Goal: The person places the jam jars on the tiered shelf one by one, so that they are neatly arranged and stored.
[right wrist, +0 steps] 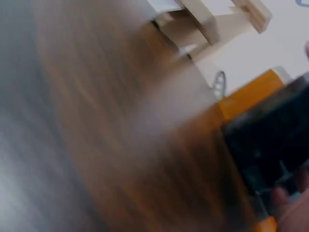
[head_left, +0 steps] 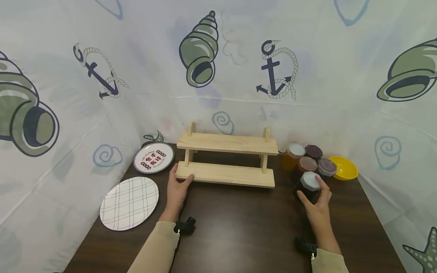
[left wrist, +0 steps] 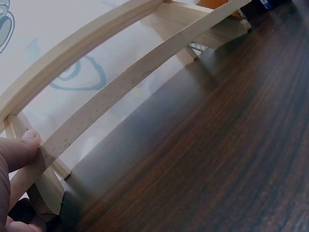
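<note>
Left grip [head_left: 176, 193]: I hold the left end of a wooden stand [head_left: 225, 174] by its lower board, thumb over the near edge. The stand has two tiers and sits toward the far side of the table [head_left: 239, 231].

Right grip [head_left: 319, 204]: I hold a dark jar [head_left: 308, 185] with a pale lid, thumb to its left and fingers to its right. It is right of the stand, at the near side of four other jars [head_left: 307, 164]; whether its base touches the table I cannot tell.

A yellow bowl [head_left: 346, 168] is right of the jars.

Writing: the white plate [head_left: 138, 162] left of the stand bears red characters between chain-like motifs, with lettering around them too small to read surely. Nearer, also at left, lies a checked plate [head_left: 129, 203].
</note>
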`<act>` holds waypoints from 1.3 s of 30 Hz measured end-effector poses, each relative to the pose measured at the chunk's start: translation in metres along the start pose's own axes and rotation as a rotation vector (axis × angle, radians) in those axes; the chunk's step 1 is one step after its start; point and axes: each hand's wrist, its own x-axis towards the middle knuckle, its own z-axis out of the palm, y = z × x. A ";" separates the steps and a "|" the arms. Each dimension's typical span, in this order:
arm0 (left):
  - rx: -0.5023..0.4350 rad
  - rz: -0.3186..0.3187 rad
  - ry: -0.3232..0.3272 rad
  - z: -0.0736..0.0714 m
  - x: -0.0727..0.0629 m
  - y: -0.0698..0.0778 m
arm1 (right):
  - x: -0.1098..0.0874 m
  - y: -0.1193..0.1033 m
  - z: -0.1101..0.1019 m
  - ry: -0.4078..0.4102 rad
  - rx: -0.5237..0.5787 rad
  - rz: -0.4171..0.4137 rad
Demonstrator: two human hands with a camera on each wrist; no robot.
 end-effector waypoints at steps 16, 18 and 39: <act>0.004 0.026 -0.008 0.000 0.003 0.002 | 0.007 -0.004 0.003 0.068 -0.040 -0.041; 0.004 0.027 -0.010 0.001 0.004 0.002 | 0.006 -0.004 0.003 0.084 -0.057 -0.023; -0.021 0.014 -0.011 0.001 0.000 -0.003 | -0.005 0.009 0.002 0.298 0.034 -0.190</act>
